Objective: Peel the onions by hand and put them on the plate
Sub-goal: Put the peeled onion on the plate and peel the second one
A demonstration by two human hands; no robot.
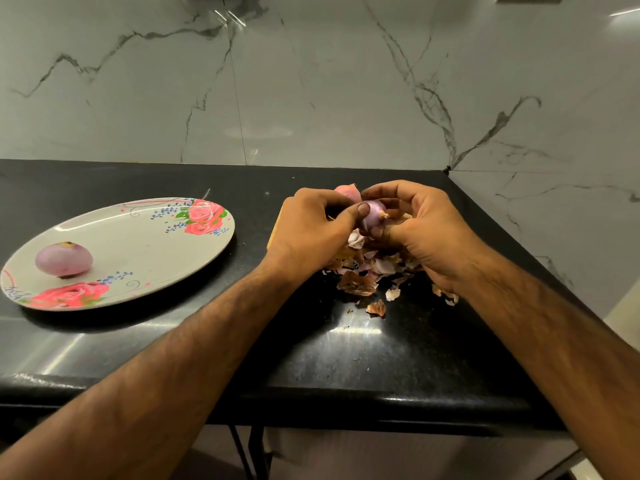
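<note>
A small purple onion (372, 214) is held between both hands above a heap of dry onion skins (370, 271). My left hand (308, 230) grips it from the left, thumb pressed on its side. My right hand (422, 226) closes around it from the right, fingertips at its root end. Behind the hands a pink onion (346, 192) peeks out, mostly hidden. One peeled onion (64, 259) lies on the left part of the oval floral plate (145, 244), which stands on the counter to the left of the hands.
Black stone counter (346, 355) with its front edge near me and its right end close to my right arm. A marble wall rises behind and to the right. A yellowish board edge (275, 230) shows under my left hand. Loose skin scraps (377, 308) lie scattered.
</note>
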